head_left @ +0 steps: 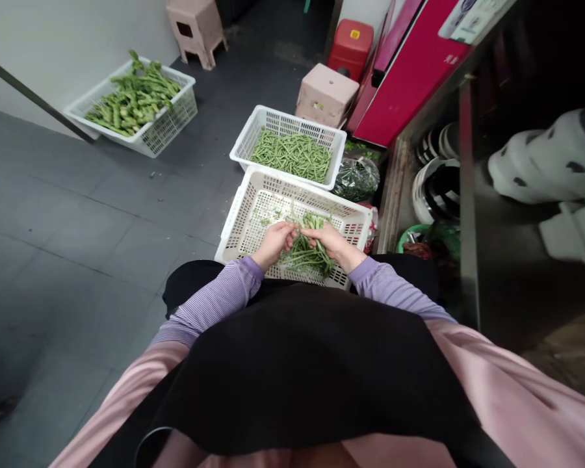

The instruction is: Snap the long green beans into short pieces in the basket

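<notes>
Above a white perforated basket (231, 224) at my lap, both my hands work close together with their fingertips nearly meeting. My left hand (277, 243) is closed in a pinch; what its fingers hold is too small to make out. Thumb and forefinger of my right hand (332, 242) pinch thin green stems. Under and between the hands lies a loose heap of long, thin green stalks (311, 259), partly covered by the right hand. Small green scraps (268, 218) are scattered over the basket's left part.
Just beyond stands a second white basket full of short green bean-like pieces (292, 155). A third basket with thick green stalks (134, 101) is at far left. Stools (327, 94), a plastic bag of greens (355, 179) and a metal rack (469, 208) stand to the right.
</notes>
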A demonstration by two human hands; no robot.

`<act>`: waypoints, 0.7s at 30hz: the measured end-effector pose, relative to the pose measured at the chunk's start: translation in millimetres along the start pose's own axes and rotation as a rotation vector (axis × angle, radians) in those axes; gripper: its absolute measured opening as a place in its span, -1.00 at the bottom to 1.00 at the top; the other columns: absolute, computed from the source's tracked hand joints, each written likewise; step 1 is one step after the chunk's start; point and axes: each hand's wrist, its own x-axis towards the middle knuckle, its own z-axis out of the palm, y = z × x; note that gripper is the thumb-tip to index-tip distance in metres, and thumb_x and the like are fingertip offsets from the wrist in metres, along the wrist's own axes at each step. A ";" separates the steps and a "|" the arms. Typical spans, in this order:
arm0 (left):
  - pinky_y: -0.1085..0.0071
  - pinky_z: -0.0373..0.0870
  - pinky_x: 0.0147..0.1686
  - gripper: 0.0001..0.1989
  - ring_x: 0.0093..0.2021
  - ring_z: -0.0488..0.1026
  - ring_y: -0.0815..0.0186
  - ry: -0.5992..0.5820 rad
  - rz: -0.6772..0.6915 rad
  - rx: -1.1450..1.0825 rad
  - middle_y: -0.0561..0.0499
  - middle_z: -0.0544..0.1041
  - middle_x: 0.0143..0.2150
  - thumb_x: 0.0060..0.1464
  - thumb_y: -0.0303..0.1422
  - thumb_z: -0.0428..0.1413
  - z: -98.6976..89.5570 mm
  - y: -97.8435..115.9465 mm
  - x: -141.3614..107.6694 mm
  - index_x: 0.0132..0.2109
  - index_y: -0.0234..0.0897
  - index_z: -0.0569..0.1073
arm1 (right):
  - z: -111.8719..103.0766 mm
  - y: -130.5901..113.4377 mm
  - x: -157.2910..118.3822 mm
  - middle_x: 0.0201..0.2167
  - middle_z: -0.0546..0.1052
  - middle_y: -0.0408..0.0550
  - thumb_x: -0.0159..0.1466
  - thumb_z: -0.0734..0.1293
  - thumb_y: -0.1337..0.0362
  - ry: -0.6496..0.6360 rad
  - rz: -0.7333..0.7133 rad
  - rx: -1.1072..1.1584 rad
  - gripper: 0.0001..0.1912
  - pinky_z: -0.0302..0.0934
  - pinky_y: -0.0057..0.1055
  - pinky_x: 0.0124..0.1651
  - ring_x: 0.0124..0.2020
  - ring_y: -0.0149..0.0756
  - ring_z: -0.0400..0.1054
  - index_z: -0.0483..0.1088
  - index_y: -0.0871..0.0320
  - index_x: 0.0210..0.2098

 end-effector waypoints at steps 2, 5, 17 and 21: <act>0.56 0.03 -0.72 -0.76 -0.71 0.16 0.55 -0.045 -0.049 -0.131 0.12 0.38 -0.56 0.22 -0.26 0.15 -2.1 4.5 1.4 -0.29 -0.37 0.46 | -0.3 -7.7 -11.5 -0.70 0.20 -0.27 0.07 0.54 0.04 -0.133 0.074 0.188 -0.60 0.14 -0.40 -0.48 -0.63 -0.45 0.08 0.30 0.13 -0.49; 0.58 -0.07 -0.72 -0.68 -0.72 0.05 0.59 -0.145 -0.054 -0.230 0.17 0.29 -0.59 0.16 -0.14 0.23 -5.2 10.0 2.8 -0.27 -0.37 0.46 | 1.5 -11.5 -21.8 -0.71 0.19 -0.29 0.02 0.57 0.09 -0.254 0.179 0.334 -0.58 0.13 -0.44 -0.50 -0.65 -0.48 0.05 0.28 0.13 -0.49; 0.50 0.20 -0.48 -0.79 -0.53 0.24 0.45 -0.167 0.375 0.560 0.13 0.37 -0.56 0.14 -0.31 0.14 8.3 -11.9 -31.6 -0.43 -0.29 0.39 | 17.2 -7.9 -24.4 -0.68 0.26 -0.26 0.12 0.54 0.13 0.120 -0.018 0.385 -0.62 0.21 -0.44 -0.50 -0.63 -0.45 0.15 0.26 0.11 -0.52; 0.48 0.22 -0.44 -0.78 -0.51 0.24 0.42 -0.106 0.405 0.639 0.13 0.36 -0.55 0.15 -0.33 0.08 4.8 -15.6 -26.0 -0.45 -0.27 0.35 | 23.3 -6.8 -23.6 -0.68 0.26 -0.26 0.12 0.54 0.13 0.164 -0.035 0.408 -0.63 0.19 -0.46 -0.53 -0.65 -0.47 0.12 0.28 0.11 -0.52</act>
